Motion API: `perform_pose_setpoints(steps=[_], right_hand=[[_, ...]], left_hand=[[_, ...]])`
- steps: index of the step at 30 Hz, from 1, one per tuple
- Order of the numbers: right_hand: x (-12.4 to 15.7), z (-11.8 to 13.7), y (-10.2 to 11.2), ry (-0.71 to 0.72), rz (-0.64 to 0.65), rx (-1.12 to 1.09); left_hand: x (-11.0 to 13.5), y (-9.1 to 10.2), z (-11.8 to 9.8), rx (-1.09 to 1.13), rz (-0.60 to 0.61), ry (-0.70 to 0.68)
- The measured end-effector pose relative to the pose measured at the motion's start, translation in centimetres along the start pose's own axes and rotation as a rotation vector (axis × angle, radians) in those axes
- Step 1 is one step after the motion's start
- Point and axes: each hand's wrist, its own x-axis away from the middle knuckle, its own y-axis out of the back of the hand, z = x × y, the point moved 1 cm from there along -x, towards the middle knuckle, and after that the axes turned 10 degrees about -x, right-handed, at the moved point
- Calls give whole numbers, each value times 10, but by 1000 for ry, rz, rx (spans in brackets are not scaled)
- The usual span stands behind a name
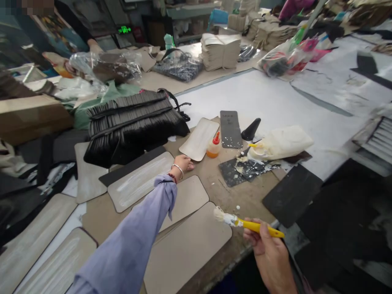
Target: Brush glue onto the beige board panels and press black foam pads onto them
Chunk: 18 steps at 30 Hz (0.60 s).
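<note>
My right hand [269, 253] is closed around a yellow-handled glue brush [245, 222], bristles white with glue and pointing left over a tan rounded panel [190, 245] at the near table edge. My left hand [183, 163], in a lilac sleeve with a bangle, reaches forward with fingers stretched out, resting on the far end of a glue-streaked panel [137, 181]. Another panel [186, 198] lies between the two.
A small orange glue bottle [213, 148], a glue-smeared black sheet [241, 169] and a white bag [280, 143] lie ahead. A black bundle of stacked pieces [134, 124] sits at left. More panels [58, 261] lie at near left. Another person's hand [94, 48] is at the far left.
</note>
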Motion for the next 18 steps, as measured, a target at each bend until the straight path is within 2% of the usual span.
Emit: perform_pose_setpoints(steps=[3,5,7,10,12,15,18], right_hand=[[1,2,-2,54,11,42],[4,-1,-7,92,53,97],[8,-9,-14,130,101,161],[11,-22,-23,159,156,229],[12,-28,-28,155,178,231],[12,-34,-37,145,177,192],[16,-39,-47,139,184,185]], left_hand=[[20,19,5,-47,85,43],[41,43,15,-60,80,46],[70,71,36,-115,24,9],[123,110,88,-431,-136,-96],[154,126,131,-647,-247,-173],[183,130,188,-837,-269,-431],[192,122,223,-970,-239,-538]])
